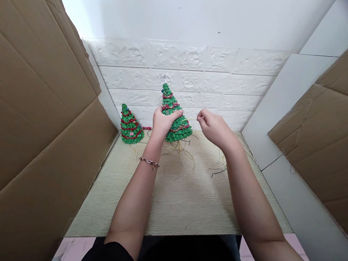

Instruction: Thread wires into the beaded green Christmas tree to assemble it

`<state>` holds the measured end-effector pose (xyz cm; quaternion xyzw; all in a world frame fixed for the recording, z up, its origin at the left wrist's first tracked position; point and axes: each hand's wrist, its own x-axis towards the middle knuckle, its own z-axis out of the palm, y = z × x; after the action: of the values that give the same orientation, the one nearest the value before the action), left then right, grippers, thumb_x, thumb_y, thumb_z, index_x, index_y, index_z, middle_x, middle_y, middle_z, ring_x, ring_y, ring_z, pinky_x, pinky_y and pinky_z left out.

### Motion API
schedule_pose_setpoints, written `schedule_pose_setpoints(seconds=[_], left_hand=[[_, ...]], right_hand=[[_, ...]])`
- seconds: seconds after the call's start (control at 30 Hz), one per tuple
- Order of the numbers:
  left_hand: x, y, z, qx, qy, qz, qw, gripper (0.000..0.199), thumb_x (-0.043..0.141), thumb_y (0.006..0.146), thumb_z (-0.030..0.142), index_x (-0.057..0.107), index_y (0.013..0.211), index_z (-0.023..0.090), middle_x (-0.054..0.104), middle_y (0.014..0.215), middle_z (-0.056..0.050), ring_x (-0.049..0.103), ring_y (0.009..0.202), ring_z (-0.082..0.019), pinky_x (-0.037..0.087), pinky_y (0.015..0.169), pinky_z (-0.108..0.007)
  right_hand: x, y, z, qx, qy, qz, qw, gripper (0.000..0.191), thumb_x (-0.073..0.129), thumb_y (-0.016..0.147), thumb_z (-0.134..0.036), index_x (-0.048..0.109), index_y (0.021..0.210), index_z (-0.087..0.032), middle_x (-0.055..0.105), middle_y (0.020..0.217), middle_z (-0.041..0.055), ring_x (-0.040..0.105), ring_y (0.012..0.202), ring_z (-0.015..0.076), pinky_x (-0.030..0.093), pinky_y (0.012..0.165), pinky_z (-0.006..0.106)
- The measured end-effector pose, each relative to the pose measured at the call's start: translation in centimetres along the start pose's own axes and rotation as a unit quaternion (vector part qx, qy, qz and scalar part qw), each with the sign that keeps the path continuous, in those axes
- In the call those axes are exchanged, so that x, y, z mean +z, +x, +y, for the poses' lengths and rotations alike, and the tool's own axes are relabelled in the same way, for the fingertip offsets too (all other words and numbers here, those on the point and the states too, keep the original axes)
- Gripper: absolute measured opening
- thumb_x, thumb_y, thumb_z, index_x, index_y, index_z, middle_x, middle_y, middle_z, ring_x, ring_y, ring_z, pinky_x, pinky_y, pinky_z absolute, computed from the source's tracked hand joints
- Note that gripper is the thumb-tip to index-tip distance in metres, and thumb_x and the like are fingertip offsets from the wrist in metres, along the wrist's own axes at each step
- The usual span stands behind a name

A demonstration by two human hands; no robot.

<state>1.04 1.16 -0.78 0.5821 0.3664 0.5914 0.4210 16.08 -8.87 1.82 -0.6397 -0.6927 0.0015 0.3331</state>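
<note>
A small green Christmas tree with red garland and a clear star on top is gripped around its middle by my left hand. It is held upright, slightly above the table, with several thin yellow and white strands hanging below its base. To its right, my right hand is closed in a pinch on a thin pale thread that runs across to the tree. A second, similar Christmas tree without a star stands at the back left of the table.
Loose threads lie on the wooden table near my right forearm. A small red item lies between the trees. Cardboard sheets enclose the left side, more cardboard the right. A white brick-patterned wall stands behind.
</note>
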Motion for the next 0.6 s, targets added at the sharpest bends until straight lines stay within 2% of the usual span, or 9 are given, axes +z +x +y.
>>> schedule_pose_setpoints(seconds=[0.17, 0.3, 0.37, 0.47, 0.53, 0.6], left_hand=[[0.5, -0.6, 0.7, -0.022, -0.033, -0.033, 0.999, 0.046, 0.079, 0.052, 0.035, 0.061, 0.089, 0.013, 0.067, 0.09, -0.009, 0.062, 0.078, -0.02, 0.05, 0.072, -0.033], [1.0, -1.0, 1.1, -0.015, -0.035, -0.047, 0.998, 0.043, 0.079, 0.053, 0.033, 0.061, 0.086, 0.012, 0.067, 0.089, -0.009, 0.061, 0.076, -0.019, 0.05, 0.072, -0.032], [1.0, -1.1, 1.2, -0.015, -0.037, -0.048, 0.998, 0.043, 0.079, 0.053, 0.033, 0.061, 0.087, 0.013, 0.067, 0.089, -0.009, 0.062, 0.077, -0.019, 0.05, 0.072, -0.032], [0.7, -0.9, 1.1, -0.018, -0.053, -0.043, 0.997, 0.044, 0.079, 0.054, 0.034, 0.061, 0.089, 0.013, 0.067, 0.091, -0.009, 0.063, 0.077, -0.019, 0.051, 0.073, -0.033], [0.4, -0.7, 0.9, -0.021, -0.059, -0.035, 0.997, 0.046, 0.079, 0.054, 0.034, 0.061, 0.091, 0.013, 0.067, 0.093, -0.01, 0.063, 0.079, -0.021, 0.052, 0.075, -0.034], [0.2, -0.5, 0.6, -0.023, -0.052, -0.026, 0.998, 0.048, 0.079, 0.055, 0.034, 0.061, 0.094, 0.013, 0.067, 0.096, -0.011, 0.064, 0.083, -0.022, 0.052, 0.078, -0.035]], right_hand=[[1.0, 0.3, -0.7, -0.056, -0.038, -0.001, 0.998, 0.017, 0.051, 0.095, -0.008, 0.057, 0.081, -0.015, 0.061, 0.086, 0.0037, 0.055, 0.082, 0.0209, 0.031, 0.064, 0.026], [1.3, 0.3, -1.5, -0.094, -0.051, -0.009, 0.994, 0.015, 0.05, 0.092, -0.003, 0.059, 0.087, -0.014, 0.06, 0.086, 0.0039, 0.055, 0.082, 0.0205, 0.034, 0.067, 0.026], [0.8, -0.1, -1.6, -0.075, -0.03, -0.016, 0.997, 0.019, 0.053, 0.089, -0.002, 0.06, 0.101, -0.014, 0.06, 0.089, 0.0039, 0.056, 0.083, 0.0203, 0.036, 0.068, 0.027], [-0.9, -0.8, -1.4, -0.011, 0.003, -0.046, 0.999, 0.036, 0.058, 0.086, -0.001, 0.056, 0.119, -0.015, 0.061, 0.089, 0.0032, 0.057, 0.079, 0.0201, 0.039, 0.068, 0.027], [-2.1, -1.3, -1.2, 0.019, 0.009, -0.056, 0.998, 0.036, 0.059, 0.085, 0.0, 0.057, 0.118, -0.015, 0.062, 0.086, 0.0025, 0.058, 0.078, 0.0202, 0.039, 0.068, 0.027], [-3.1, -1.6, -1.1, 0.031, 0.013, -0.056, 0.998, 0.029, 0.06, 0.085, -0.001, 0.062, 0.109, -0.015, 0.063, 0.083, 0.0022, 0.059, 0.076, 0.0203, 0.04, 0.067, 0.027]])
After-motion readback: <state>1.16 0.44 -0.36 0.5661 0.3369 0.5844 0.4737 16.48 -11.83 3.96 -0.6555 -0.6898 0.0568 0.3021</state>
